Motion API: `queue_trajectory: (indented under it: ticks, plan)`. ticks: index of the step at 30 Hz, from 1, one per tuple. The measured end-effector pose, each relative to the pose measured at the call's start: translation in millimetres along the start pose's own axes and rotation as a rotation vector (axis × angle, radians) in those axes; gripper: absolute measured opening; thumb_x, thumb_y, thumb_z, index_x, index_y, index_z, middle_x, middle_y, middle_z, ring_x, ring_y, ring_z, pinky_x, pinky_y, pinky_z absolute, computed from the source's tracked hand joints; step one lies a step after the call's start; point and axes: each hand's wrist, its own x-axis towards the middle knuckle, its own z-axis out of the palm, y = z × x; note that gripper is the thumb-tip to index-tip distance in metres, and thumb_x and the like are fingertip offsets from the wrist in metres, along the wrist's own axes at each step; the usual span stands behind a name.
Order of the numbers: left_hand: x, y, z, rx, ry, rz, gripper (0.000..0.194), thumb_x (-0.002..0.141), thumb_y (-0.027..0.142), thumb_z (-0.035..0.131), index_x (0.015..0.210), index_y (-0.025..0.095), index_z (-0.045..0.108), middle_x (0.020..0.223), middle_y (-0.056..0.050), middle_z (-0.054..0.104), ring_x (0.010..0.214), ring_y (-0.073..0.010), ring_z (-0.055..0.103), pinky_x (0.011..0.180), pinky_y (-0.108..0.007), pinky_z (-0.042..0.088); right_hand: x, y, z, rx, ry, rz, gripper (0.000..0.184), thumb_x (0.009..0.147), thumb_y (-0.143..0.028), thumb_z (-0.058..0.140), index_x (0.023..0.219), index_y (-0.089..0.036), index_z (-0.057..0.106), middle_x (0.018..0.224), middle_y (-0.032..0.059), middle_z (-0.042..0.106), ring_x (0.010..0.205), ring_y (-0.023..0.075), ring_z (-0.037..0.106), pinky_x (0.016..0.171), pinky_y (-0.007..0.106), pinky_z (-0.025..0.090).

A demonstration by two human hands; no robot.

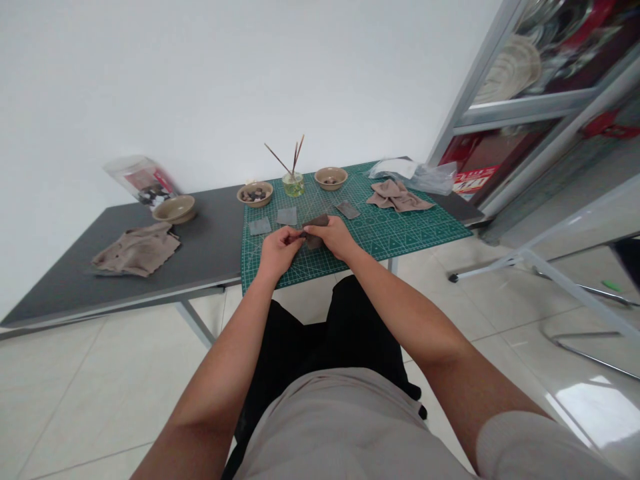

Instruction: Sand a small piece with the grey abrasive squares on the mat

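Note:
Both my hands meet over the green cutting mat (400, 233) near its front edge. My left hand (277, 252) is closed, its fingertips pinching a small dark object that is too small to name. My right hand (334, 237) is closed on a grey-brown sheet (316, 223) that looks like sandpaper, folded round that object. Two similar grey squares (287, 215) (259, 227) lie on the mat just beyond my left hand, and a third (347, 210) lies beyond my right hand.
At the back of the mat stand a bowl of dark stones (255, 194), a glass with sticks (293, 183) and a second bowl (331, 177). Crumpled cloths (399, 197) (136, 249), an empty bowl (175, 209), plastic bags (415, 175) (143, 179) on the grey table (210, 253). Metal shelving (545, 100) stands right.

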Motion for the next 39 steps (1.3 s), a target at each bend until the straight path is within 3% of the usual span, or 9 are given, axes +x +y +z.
queue_trajectory:
  ticks: [5, 12, 16, 22, 28, 33, 36, 39]
  plan:
    - [-1.2, 7.3, 0.7, 0.020, 0.026, 0.002, 0.009, 0.078, 0.028, 0.069, 0.080, 0.020, 0.067, 0.066, 0.004, 0.059, 0.063, -0.0128, 0.052, 0.062, -0.026, 0.040, 1.9, 3.5, 0.8, -0.052, 0.095, -0.066, 0.023, 0.067, -0.036, 0.077, 0.066, -0.017, 0.066, 0.062, -0.0020, 0.063, 0.061, 0.0131, 0.057, 0.062, 0.027, 0.046]
    - [3.0, 1.8, -1.4, -0.232, 0.143, -0.031, 0.015, 0.077, 0.027, 0.071, 0.087, 0.021, 0.062, 0.073, 0.003, 0.062, 0.066, -0.0122, 0.060, 0.065, -0.026, 0.049, -1.2, -1.8, 2.2, 0.210, 0.046, 0.034, 0.032, 0.067, -0.041, 0.079, 0.085, -0.018, 0.065, 0.077, 0.0031, 0.072, 0.066, 0.0182, 0.066, 0.069, 0.035, 0.055]
    - [5.6, -1.7, -1.2, -0.351, 0.157, -0.035, 0.020, 0.078, 0.028, 0.068, 0.096, 0.023, 0.061, 0.076, 0.003, 0.061, 0.067, -0.0128, 0.064, 0.067, -0.028, 0.054, -1.3, -0.9, -0.4, 0.158, 0.070, -0.022, 0.033, 0.066, -0.040, 0.081, 0.088, -0.020, 0.066, 0.080, -0.0002, 0.070, 0.073, 0.0156, 0.064, 0.074, 0.031, 0.054]
    - [5.9, -3.5, -1.0, -0.238, 0.145, -0.083, 0.028, 0.067, 0.024, 0.078, 0.092, 0.020, 0.066, 0.067, 0.005, 0.056, 0.063, -0.0110, 0.059, 0.063, -0.026, 0.051, -2.0, -2.3, -1.6, 0.102, 0.032, -0.030, 0.032, 0.061, -0.037, 0.083, 0.084, -0.019, 0.069, 0.078, -0.0017, 0.067, 0.073, 0.0141, 0.060, 0.073, 0.028, 0.050]
    - [5.0, -1.6, 0.5, -0.349, 0.116, -0.137, 0.026, 0.072, 0.023, 0.074, 0.096, 0.018, 0.066, 0.078, 0.000, 0.067, 0.073, -0.0148, 0.067, 0.075, -0.033, 0.058, -3.4, -3.3, -2.0, 0.059, 0.004, -0.010, 0.035, 0.057, -0.036, 0.087, 0.080, -0.018, 0.069, 0.074, -0.0014, 0.065, 0.069, 0.0132, 0.057, 0.068, 0.028, 0.046]
    - [3.9, 7.0, -2.6, -0.151, 0.059, -0.054, 0.023, 0.085, 0.028, 0.062, 0.103, 0.020, 0.073, 0.090, -0.003, 0.070, 0.078, -0.0161, 0.067, 0.077, -0.033, 0.057, -3.4, -3.5, -2.3, 0.045, -0.017, -0.046, 0.029, 0.062, -0.037, 0.084, 0.076, -0.018, 0.069, 0.071, -0.0022, 0.063, 0.067, 0.0124, 0.056, 0.066, 0.027, 0.045]
    - [2.9, 10.3, -3.2, 0.001, 0.066, -0.011, 0.021, 0.088, 0.025, 0.058, 0.101, 0.020, 0.074, 0.082, -0.002, 0.070, 0.075, -0.0159, 0.066, 0.077, -0.031, 0.053, -3.8, -4.4, -1.7, 0.027, -0.002, -0.058, 0.028, 0.062, -0.036, 0.084, 0.077, -0.018, 0.069, 0.072, -0.0021, 0.065, 0.068, 0.0124, 0.056, 0.067, 0.027, 0.045]
    - [1.0, 10.4, -1.3, 0.008, 0.067, -0.042, 0.016, 0.088, 0.027, 0.059, 0.095, 0.020, 0.071, 0.071, 0.000, 0.067, 0.067, -0.0160, 0.063, 0.069, -0.029, 0.049, -4.2, -4.8, -1.4, 0.034, 0.015, -0.038, 0.030, 0.062, -0.037, 0.084, 0.078, -0.017, 0.069, 0.072, -0.0022, 0.064, 0.068, 0.0126, 0.056, 0.068, 0.027, 0.046]
